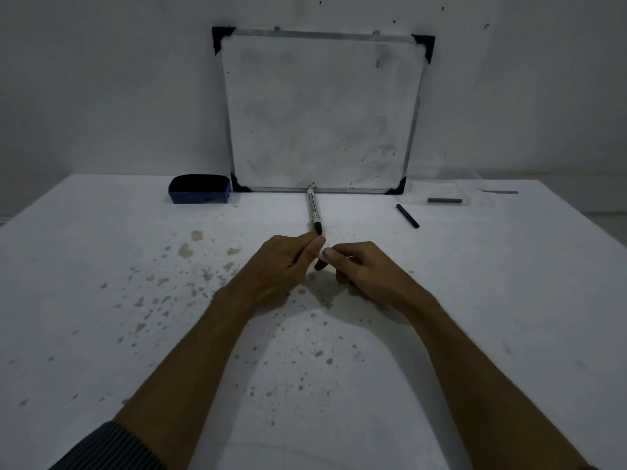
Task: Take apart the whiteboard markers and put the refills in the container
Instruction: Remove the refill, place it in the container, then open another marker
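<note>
Head view puts your left hand [281, 264] and right hand [361, 268] together at the middle of the white table [101, 334], fingertips almost meeting. Both are curled tight on a marker [321, 255] gripped between them. Only a short white stretch of it shows between your left forefinger and right thumb, with a dark bit just below, so which part each hand grips cannot be told from this angle.

Just beyond your left fingertips a second marker [312, 208] lies on the table. Its dark end is near your left fingertips and its far end touches the bottom frame of the whiteboard [322, 106], which leans against the wall.

At the far right a clear container [470, 189] sits near the table's back edge, with one grey refill [444, 200] lying inside. A black marker piece [407, 216] lies on the table just beside the container's near left corner. A blue eraser [200, 195] rests by the whiteboard's lower left corner. Brownish stains dot the table around your forearms.
</note>
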A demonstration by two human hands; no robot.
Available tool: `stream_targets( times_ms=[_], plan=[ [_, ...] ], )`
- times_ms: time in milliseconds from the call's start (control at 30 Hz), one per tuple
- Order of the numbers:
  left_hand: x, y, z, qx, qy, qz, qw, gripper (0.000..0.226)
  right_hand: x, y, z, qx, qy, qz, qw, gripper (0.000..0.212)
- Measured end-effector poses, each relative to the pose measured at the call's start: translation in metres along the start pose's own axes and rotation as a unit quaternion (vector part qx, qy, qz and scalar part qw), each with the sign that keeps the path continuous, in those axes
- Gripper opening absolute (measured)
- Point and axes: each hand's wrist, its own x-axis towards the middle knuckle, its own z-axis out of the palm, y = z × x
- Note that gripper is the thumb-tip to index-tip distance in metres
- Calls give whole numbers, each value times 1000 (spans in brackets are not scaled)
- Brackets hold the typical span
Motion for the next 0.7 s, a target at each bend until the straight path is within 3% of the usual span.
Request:
stream_targets(
  times_ms=[100, 200, 267, 367, 533, 633, 700],
  plan=[
    [1, 3, 7, -4, -10, -73, 997, 48, -1, 1, 4, -39, 7, -9, 999, 38],
    [3, 3, 11, -20, -5, -157, 987, 55, 1, 8, 11, -149, 64, -62, 985, 38],
    [4, 3, 12, -29, 1, -171, 985, 57, 2, 16, 10, -230, 109, -106, 961, 41],
    [3, 5, 12, -37, -10, -194, 980, 59, 0, 20, 4, -252, 125, -120, 952, 40],
    [-3, 3, 9, -96, -45, -160, 981, 48, 6, 14, 4, -205, 75, -48, 975, 38],
    [-1, 2, 10, -46, -56, -127, 989, 40, 8, 16, 5, -207, 66, -57, 974, 35],
    [2, 4, 12, -30, -57, -126, 990, 47, 8, 19, 4, -216, 86, -91, 968, 31]
  ],
)
